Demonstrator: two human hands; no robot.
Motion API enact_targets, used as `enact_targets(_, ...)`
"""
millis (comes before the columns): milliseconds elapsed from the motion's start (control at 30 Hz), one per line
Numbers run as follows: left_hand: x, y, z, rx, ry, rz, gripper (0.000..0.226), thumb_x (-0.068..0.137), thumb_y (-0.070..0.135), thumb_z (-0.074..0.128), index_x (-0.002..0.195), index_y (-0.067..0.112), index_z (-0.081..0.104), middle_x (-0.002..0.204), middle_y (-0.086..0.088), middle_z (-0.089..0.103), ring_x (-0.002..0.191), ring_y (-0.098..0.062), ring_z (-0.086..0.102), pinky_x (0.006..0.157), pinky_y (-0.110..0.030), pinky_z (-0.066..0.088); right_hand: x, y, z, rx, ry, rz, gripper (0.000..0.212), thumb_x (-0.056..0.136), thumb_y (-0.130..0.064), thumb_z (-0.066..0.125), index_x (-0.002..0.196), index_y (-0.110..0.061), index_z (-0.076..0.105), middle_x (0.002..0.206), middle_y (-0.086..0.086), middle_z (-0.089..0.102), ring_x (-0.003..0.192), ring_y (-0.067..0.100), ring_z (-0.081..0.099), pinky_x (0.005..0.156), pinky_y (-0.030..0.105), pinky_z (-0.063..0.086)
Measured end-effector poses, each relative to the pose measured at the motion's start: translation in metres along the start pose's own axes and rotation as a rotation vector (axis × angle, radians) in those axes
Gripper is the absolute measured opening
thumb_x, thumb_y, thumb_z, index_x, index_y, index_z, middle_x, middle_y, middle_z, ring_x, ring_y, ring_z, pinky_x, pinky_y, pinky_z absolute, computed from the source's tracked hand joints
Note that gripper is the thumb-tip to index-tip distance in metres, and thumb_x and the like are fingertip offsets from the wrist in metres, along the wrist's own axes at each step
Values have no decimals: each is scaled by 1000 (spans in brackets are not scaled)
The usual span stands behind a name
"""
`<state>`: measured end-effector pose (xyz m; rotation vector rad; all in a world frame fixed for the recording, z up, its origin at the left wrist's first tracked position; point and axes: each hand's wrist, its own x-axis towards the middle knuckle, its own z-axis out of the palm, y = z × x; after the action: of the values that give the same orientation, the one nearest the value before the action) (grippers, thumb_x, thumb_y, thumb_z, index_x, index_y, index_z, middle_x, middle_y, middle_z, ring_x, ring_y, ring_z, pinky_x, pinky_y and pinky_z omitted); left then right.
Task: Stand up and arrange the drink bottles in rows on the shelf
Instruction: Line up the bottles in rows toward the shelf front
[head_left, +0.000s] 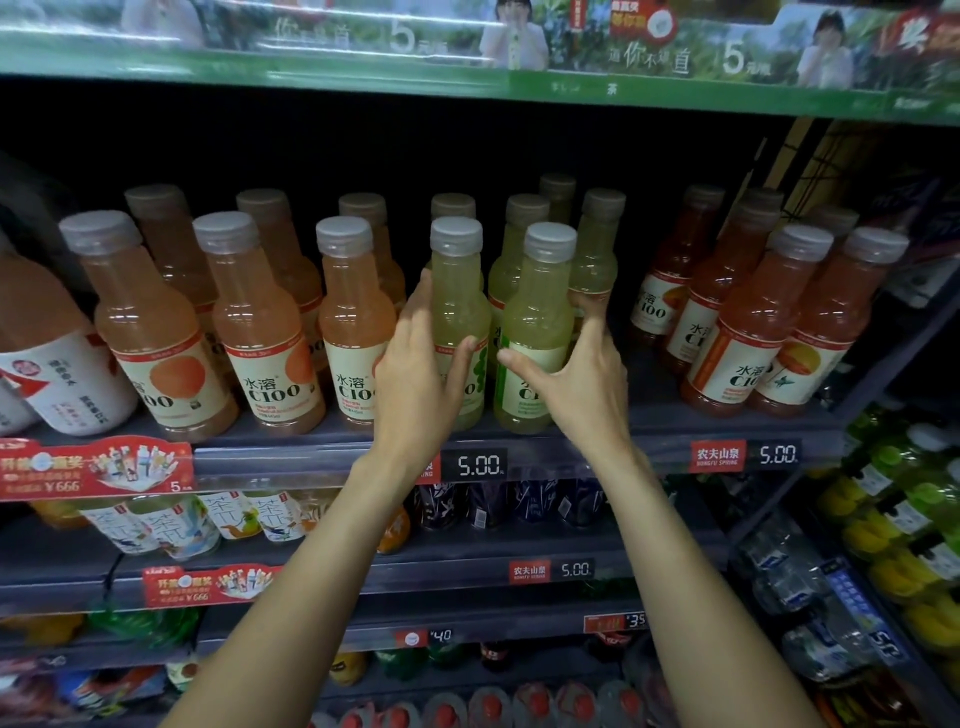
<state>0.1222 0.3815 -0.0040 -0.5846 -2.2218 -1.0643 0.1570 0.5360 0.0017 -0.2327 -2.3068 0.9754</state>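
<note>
Two pale yellow-green drink bottles stand upright side by side at the front of the middle shelf (291, 457). My left hand (415, 384) holds the left bottle (460, 291), fingers up its left side and thumb across its label. My right hand (582, 384) holds the right bottle (540, 306), thumb on the label and fingers round its right side. More yellow-green bottles (597, 249) stand upright in rows behind them.
Upright pale orange bottles (260, 322) fill the shelf to the left, darker orange-red ones (753, 322) to the right. A large white-labelled bottle (57, 374) stands at far left. A green shelf (467, 78) hangs overhead. Lower shelves hold other drinks.
</note>
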Motion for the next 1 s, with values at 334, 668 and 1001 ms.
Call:
enact_targets(334, 2, -4, -4, -44, -62, 13, 69, 95, 26, 56, 150, 3, 22, 153, -14, 32, 135, -27, 41, 104, -47, 43, -7, 3, 1, 10, -92, -55, 85, 78, -40, 73, 145, -24, 23, 139, 3, 47, 125, 18, 48, 99, 41, 45)
enact_targets(668, -13, 17, -8, -3, 159, 204, 53, 89, 14, 62, 137, 3, 43, 134, -16, 46, 125, -24, 42, 100, -36, 43, -8, 13, -13, 166, -235, -149, 88, 87, -29, 66, 149, -30, 4, 152, -2, 33, 132, 5, 40, 101, 16, 38)
enact_targets(1001, 1, 45, 22, 320, 59, 146, 76, 85, 39, 69, 139, 0, 32, 112, -15, 57, 99, -27, 49, 81, -28, 41, 77, 21, -30, 161, -85, -183, 37, 91, -18, 61, 125, -9, 52, 117, 4, 60, 98, 8, 58, 81, 17, 48)
